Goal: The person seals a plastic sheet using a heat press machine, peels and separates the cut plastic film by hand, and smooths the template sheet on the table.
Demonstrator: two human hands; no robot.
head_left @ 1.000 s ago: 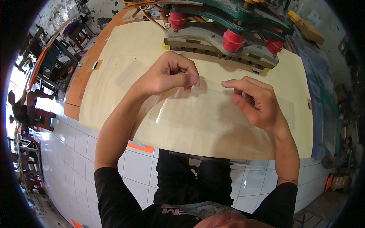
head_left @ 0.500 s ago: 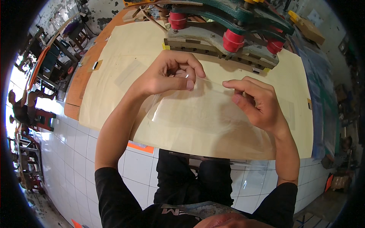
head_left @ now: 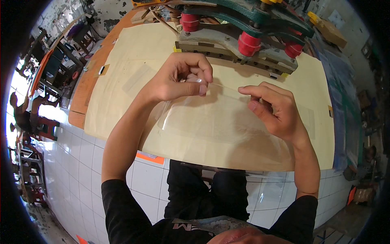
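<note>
A clear, flexible plastic sheet (head_left: 211, 126) is lifted over a cream-coloured table cover (head_left: 109, 89), its far edge raised between my hands. My left hand (head_left: 180, 77) is closed at the left part of that edge, thumb and curled fingers pinching the film. At the right part, my right hand (head_left: 278, 107) has its thumb and forefinger bent round the edge in a loose pinch. Light glints along the sheet's bent left side. Its near part droops toward the front of the table.
Just beyond my hands stands a green press-like machine (head_left: 223, 14) with red knobs (head_left: 248, 42) and a long metal bar (head_left: 239, 59). Bluish plastic sheeting (head_left: 343, 110) covers the right side. A person (head_left: 24, 116) sits at the far left near a red stool (head_left: 48, 128).
My left forefinger has drawn back slightly to the left, closer to the thumb. My right hand stays in place, and the plastic sheet has barely shifted.
</note>
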